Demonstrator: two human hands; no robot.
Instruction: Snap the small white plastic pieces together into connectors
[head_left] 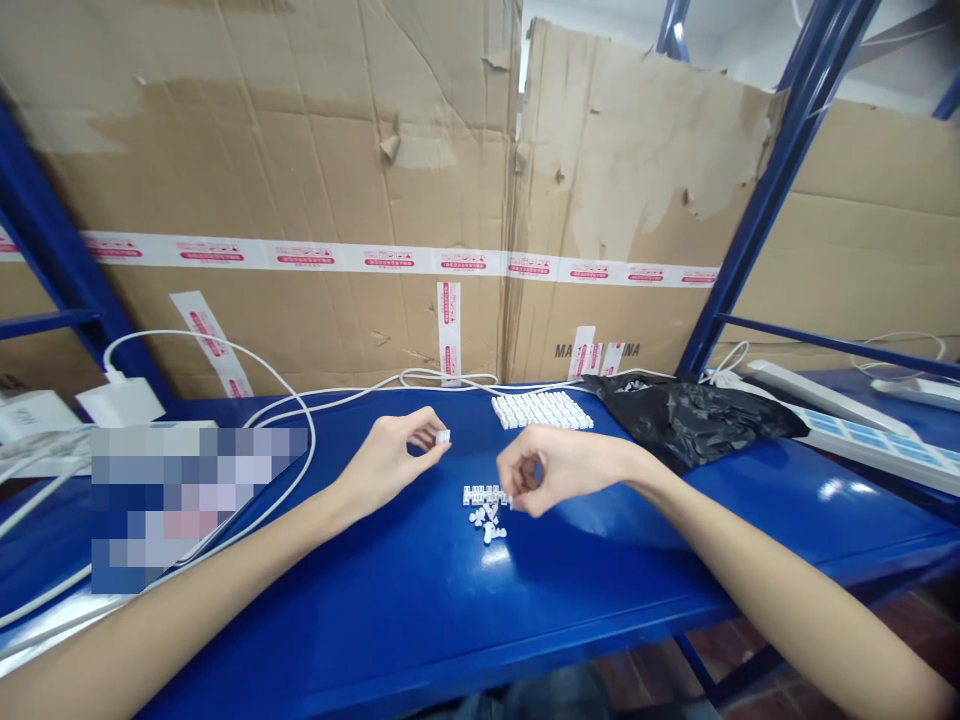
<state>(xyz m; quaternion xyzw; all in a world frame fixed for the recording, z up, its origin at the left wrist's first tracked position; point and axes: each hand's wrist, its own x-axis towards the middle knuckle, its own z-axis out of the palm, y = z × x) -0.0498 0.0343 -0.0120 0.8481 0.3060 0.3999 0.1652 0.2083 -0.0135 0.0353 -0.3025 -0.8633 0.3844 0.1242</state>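
My left hand (409, 445) is closed in a pinch above the blue shelf, holding a small white plastic piece (443, 437) between thumb and fingertips. My right hand (536, 470) is closed too, its fingertips down at the right end of a short row of small white plastic pieces (484, 495). Whether something sits between those fingertips I cannot make out. Just below the row lies a loose little heap of white plastic parts (490, 528). Behind my right hand, a neat block of many similar white pieces (541, 410) is laid out in rows.
A black plastic bag (697, 415) lies at the back right, beside white strips (862, 440). White cables (311, 440), a plug adapter (121, 402) and a blurred-out flat item (187, 505) take up the left. Cardboard (300, 150) stands behind the blue shelf (375, 610), between blue posts (757, 210).
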